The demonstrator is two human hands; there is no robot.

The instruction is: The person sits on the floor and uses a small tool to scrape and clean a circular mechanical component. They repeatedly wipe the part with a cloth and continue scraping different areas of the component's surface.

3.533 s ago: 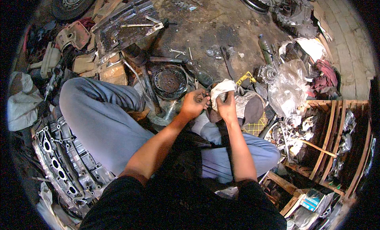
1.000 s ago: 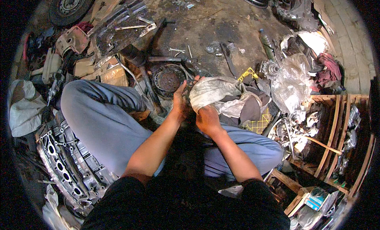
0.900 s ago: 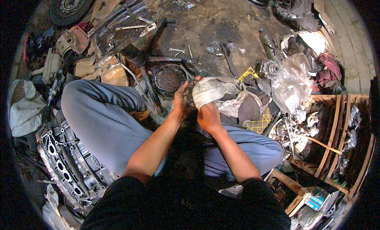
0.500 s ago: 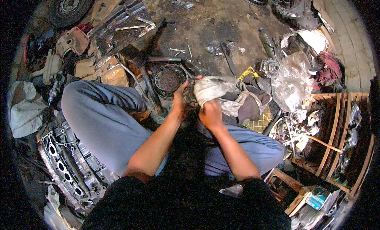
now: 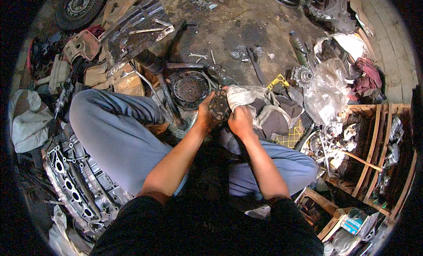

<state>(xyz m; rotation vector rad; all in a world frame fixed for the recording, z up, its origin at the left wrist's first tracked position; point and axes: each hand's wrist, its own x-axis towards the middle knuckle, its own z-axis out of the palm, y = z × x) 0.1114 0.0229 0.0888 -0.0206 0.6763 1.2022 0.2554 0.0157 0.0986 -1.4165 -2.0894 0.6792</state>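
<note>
My left hand (image 5: 207, 115) is closed around a dark, round metal part (image 5: 219, 107) with notches or holes around its face, held just above my lap. My right hand (image 5: 241, 122) grips a whitish, stained cloth (image 5: 241, 95) at the right side of that part. The cloth lies against the part's upper right edge, and its far end spreads over grey and dark fabric (image 5: 278, 119) by my right knee. Beyond my left hand, on the floor, is a round, greasy drum-like part (image 5: 190, 89) with a dark rim.
Dark metal pipes (image 5: 164, 90) stand left of the drum. Wrenches (image 5: 198, 56) lie ahead on the stained floor. An engine cylinder head (image 5: 70, 185) sits by my left leg. At right are clear plastic wrap (image 5: 326, 88), a gear (image 5: 303, 75) and a wooden crate (image 5: 374, 145).
My right hand and the cloth have shifted right, uncovering more of the round metal part. My left hand has moved slightly right, still gripping it.
</note>
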